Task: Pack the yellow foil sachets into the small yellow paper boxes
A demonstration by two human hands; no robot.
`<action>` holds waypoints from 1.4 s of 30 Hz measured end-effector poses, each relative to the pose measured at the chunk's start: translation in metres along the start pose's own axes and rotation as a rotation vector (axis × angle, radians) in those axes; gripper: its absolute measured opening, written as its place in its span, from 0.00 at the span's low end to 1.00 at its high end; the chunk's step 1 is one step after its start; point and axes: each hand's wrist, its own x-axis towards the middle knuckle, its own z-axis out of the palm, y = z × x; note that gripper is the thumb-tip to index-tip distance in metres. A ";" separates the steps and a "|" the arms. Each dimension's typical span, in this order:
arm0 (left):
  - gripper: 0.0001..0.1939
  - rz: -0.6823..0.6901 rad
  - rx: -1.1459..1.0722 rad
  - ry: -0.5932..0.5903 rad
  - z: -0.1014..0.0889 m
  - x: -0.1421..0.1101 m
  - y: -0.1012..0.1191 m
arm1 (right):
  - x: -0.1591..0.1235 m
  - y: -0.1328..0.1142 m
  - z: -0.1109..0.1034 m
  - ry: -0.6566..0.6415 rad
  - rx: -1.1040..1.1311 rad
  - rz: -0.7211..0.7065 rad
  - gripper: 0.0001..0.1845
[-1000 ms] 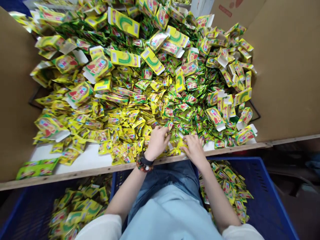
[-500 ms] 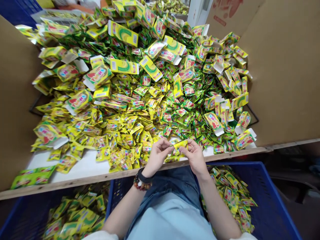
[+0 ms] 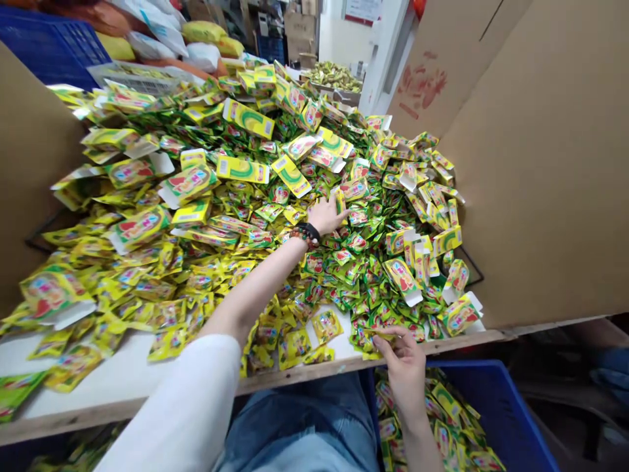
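My left hand point(image 3: 325, 215) reaches into the middle of the pile, thumb and fingers spread at a small yellow carton point(image 3: 340, 199) standing among the packets; a firm grip on it does not show. Near the table's front edge, my right hand point(image 3: 407, 359) pinches a small yellow sachet point(image 3: 381, 335) between thumb and fingers. Loose yellow sachets point(image 3: 293, 347) lie to its left, and green sachets point(image 3: 361, 288) are heaped just beyond it. Several open-ended cartons point(image 3: 403, 280) lie on the right side of the heap.
Cardboard walls point(image 3: 540, 164) flank the table. A wooden strip point(image 3: 304, 375) runs along its front edge. Below on the right stands a blue crate point(image 3: 511, 406) holding filled cartons. Sacks point(image 3: 204, 56) and a blue bin point(image 3: 49, 46) are behind the pile.
My left hand has left the sachet that both hands held at the table edge and stretched forward to the carton. My right hand has shifted slightly right. The view has tilted up.
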 end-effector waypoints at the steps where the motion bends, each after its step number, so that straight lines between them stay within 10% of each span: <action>1: 0.34 -0.059 0.004 -0.023 0.006 0.006 0.005 | 0.000 -0.001 0.000 0.005 0.003 -0.011 0.10; 8: 0.27 -0.103 -0.180 0.214 -0.012 -0.025 -0.002 | 0.012 -0.009 -0.002 0.017 0.083 -0.115 0.08; 11: 0.23 -0.036 -0.236 0.336 -0.032 -0.089 -0.006 | 0.018 -0.024 0.007 0.049 0.160 -0.178 0.08; 16: 0.32 0.152 -0.131 0.113 -0.025 -0.216 0.009 | 0.022 -0.057 0.036 0.068 0.319 -0.283 0.08; 20: 0.31 0.124 -0.238 0.114 -0.006 -0.272 0.014 | 0.025 -0.068 0.044 -0.197 0.149 -0.237 0.07; 26: 0.28 0.082 -0.298 0.112 0.012 -0.298 0.015 | 0.021 -0.070 0.029 -0.586 -0.377 -0.123 0.06; 37: 0.28 0.007 -0.577 0.256 0.052 -0.320 0.017 | -0.029 -0.027 0.066 -0.109 -0.763 -0.786 0.14; 42: 0.26 0.044 -0.551 0.243 0.058 -0.325 0.014 | -0.043 -0.016 0.058 -0.226 -0.745 -0.758 0.20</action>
